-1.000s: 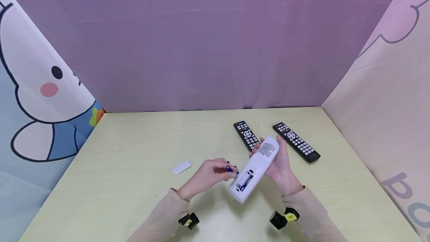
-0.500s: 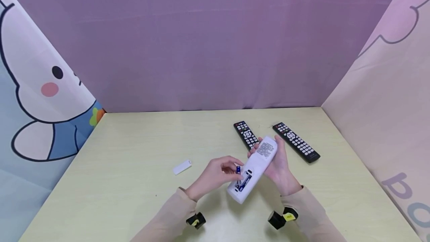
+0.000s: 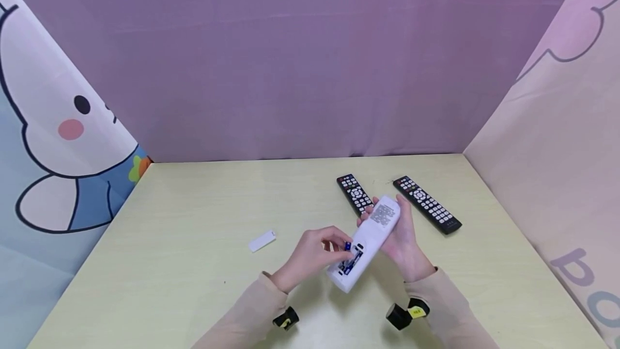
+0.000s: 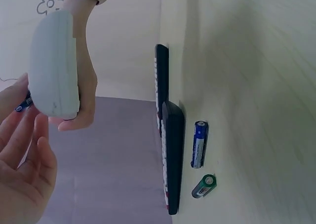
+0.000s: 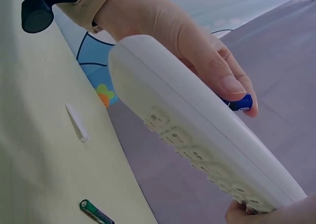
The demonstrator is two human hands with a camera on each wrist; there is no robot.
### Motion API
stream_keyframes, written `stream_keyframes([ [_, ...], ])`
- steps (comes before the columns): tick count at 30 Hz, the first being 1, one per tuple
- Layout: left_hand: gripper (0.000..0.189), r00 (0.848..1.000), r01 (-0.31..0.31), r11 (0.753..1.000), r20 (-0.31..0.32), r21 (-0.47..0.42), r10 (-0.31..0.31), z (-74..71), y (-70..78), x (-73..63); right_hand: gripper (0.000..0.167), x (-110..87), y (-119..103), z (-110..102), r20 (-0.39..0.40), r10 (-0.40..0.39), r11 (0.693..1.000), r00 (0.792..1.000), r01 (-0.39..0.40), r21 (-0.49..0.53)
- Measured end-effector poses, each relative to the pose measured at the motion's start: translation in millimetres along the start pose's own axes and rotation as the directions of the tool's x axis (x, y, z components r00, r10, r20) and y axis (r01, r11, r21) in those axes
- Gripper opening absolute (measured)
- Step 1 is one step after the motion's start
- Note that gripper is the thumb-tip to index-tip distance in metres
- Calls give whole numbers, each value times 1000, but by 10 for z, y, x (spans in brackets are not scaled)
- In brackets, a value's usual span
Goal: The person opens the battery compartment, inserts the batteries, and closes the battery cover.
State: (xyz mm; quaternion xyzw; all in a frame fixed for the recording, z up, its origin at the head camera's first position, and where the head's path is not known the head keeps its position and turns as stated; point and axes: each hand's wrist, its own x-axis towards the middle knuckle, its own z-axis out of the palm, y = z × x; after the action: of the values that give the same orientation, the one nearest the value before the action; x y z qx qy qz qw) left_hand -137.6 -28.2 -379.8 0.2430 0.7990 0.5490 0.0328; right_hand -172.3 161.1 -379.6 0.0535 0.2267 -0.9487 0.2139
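Note:
My right hand holds a white remote control from below, back side up and tilted above the table. Its battery compartment is uncovered, and a blue battery shows inside. Between thumb and fingers, my left hand pinches a second blue battery, slanted with its lower end at the compartment. Most of that battery is hidden by the fingers in the head view. In the left wrist view the remote is seen end-on, with the left fingers beside its back.
A white battery cover lies left of the hands. Two black remotes lie behind and to the right. A blue battery and a green battery rest on the table, near a black remote in the left wrist view.
My left hand has moved right to the remote, bringing the battery from beside it to over the compartment and tipping it in at the lower end. The right hand has barely shifted.

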Motion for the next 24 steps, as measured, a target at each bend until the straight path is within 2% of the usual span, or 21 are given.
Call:
stream_keyframes([
  [2,21,1000,-7,1000,-11,-1,7,28,-94,15,47,1,-2,4,-6,-2,1000,1000,2,-2],
  [5,20,999,-24,1000,-24,1,24,43,-149,21,47,0,-5,7,-9,-2,1000,1000,2,-7],
  [9,20,999,-37,999,-32,12,37,54,-164,22,47,1,-8,10,-11,-4,1000,1000,4,-12],
  [15,21,993,-113,992,-33,61,115,61,-162,23,47,6,-9,17,-21,-7,1000,1000,7,-10],
  [19,23,991,-131,986,2,100,132,59,-194,25,47,5,-11,22,-19,-5,1000,1000,5,-5],
  [24,26,989,-127,984,93,126,116,41,-202,-3,47,7,-22,30,-23,-9,1000,1000,8,-8],
])
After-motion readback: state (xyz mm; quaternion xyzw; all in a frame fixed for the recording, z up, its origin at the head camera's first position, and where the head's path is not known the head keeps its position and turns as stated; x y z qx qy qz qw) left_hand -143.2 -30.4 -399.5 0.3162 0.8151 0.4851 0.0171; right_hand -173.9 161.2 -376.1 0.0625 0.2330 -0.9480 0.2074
